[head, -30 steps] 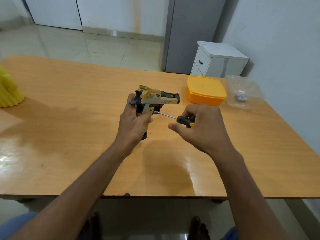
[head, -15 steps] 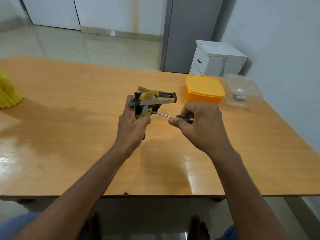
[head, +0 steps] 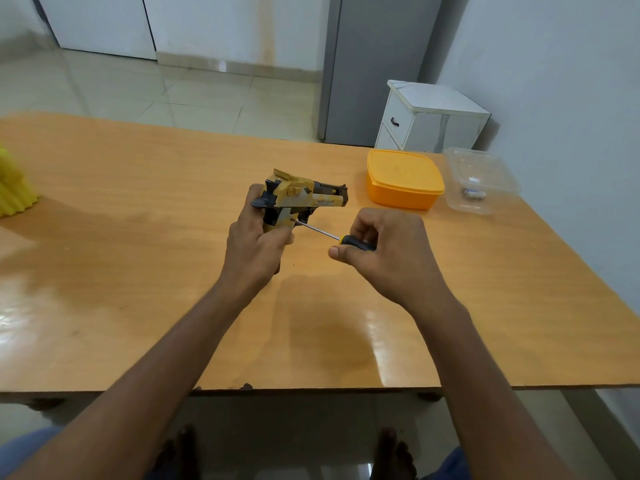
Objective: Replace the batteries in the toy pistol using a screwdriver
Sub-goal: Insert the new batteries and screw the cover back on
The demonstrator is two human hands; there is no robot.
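Observation:
A yellow and black toy pistol point(head: 301, 196) is held upright above the wooden table point(head: 138, 237), barrel pointing right. My left hand point(head: 254, 244) grips its handle from behind, hiding most of the grip. My right hand point(head: 388, 252) grips the black and yellow handle of a screwdriver point(head: 346, 240). The thin metal shaft runs up and left, and its tip touches the side of the pistol's grip just under the trigger area.
An orange lidded box point(head: 403, 178) and a clear plastic container point(head: 479, 180) holding small items stand at the table's far right. A yellow object point(head: 15, 188) sits at the left edge. A white cabinet point(head: 429, 116) stands beyond the table.
My right hand's grip on the screwdriver handle has shifted slightly, as in turning. The pistol and my left hand stay in about the same place.

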